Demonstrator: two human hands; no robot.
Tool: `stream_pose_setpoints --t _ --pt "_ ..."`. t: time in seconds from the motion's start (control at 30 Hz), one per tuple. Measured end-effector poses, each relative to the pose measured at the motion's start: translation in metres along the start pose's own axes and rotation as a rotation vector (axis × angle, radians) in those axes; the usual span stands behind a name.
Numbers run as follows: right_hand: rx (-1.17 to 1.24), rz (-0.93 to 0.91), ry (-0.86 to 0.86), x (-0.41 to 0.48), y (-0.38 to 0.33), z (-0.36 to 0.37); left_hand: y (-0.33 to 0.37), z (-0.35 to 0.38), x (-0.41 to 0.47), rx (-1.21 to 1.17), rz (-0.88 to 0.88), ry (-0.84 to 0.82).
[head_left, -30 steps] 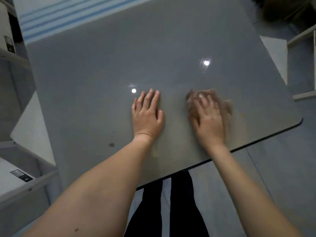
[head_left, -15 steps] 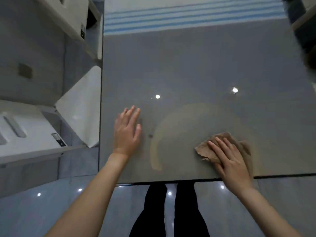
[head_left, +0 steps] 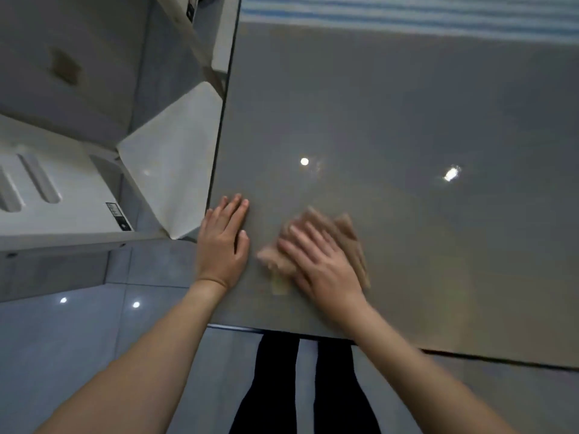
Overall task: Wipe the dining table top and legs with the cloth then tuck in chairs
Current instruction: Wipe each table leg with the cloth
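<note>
Head view: right hand (head_left: pixel 326 261), fingers flat and open, pressed the cloth (head_left: pixel 347 233) near the table (head_left: pixel 407 104) top's front-left corner; left hand (head_left: pixel 224 242) lay open beside it. Tabletop wiping underway; untouched far surface likely next.

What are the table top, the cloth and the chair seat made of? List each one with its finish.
Table top: grey, glossy, probably glass or polished laminate; it mirrors two ceiling lights sharply.
Cloth: tan, soft and matte, likely woven fabric; it crumples under the right hand, though blur hides the weave.
Chair seat: white, smooth, faint sheen; looks like moulded plastic or painted wood.
</note>
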State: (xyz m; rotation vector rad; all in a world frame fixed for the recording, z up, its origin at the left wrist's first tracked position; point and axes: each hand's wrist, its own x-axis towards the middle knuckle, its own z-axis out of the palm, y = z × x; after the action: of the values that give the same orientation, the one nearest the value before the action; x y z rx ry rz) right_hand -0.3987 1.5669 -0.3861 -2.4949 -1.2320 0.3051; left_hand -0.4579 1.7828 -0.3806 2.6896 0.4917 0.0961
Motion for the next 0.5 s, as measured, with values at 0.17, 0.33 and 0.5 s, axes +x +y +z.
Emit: stream_pose_setpoints --t 0.17,0.33,0.5 --pt "-0.04 -0.219 -0.205 -0.098 0.074 -0.049 0.001 -0.002 0.002 -0.002 -0.028 -0.026" --pt "-0.075 0.503 0.231 0.048 0.219 -0.104 -0.001 0.0 0.002 -0.009 -0.032 -0.018" --pt "0.181 0.347 0.251 0.209 0.163 -0.089 0.0 0.0 0.003 -0.007 -0.049 -0.02"
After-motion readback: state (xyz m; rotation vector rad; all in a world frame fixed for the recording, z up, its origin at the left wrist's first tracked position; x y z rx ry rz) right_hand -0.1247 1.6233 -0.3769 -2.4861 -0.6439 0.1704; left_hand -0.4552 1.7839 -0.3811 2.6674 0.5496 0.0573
